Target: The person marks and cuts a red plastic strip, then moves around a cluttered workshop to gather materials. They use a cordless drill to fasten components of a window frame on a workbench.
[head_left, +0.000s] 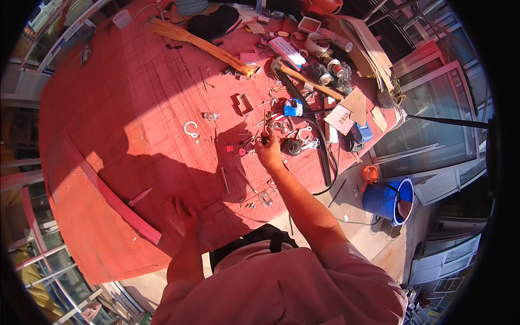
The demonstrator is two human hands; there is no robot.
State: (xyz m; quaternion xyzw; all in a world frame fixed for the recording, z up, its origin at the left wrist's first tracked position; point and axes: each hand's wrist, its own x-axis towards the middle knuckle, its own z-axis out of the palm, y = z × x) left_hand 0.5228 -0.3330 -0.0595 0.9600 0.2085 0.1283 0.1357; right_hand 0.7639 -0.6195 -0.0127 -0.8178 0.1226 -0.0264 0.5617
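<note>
My right hand [269, 153] reaches into a cluster of small hardware on a red-covered table [162, 103]. Its thumb and fingers are pinched together around something small and dark that I cannot make out. Just right of it are a black round object [293, 148] and white ring-shaped pieces [305, 133]. A blue-and-white roll [293, 107] stands a little beyond. My left hand [181, 216] rests flat on the tabletop near the front edge, fingers stretched out, holding nothing. To its left lies a long red strip [122, 206]. Loose screws and a small metal plate [265, 198] lie between my hands.
A straw broom [200, 43], a hammer [306, 78] and a white power strip [287, 52] lie at the far side. Cardboard [360, 46] and tools crowd the right edge. A blue bucket [387, 200] and glazed frames [433, 119] stand off the table's right side.
</note>
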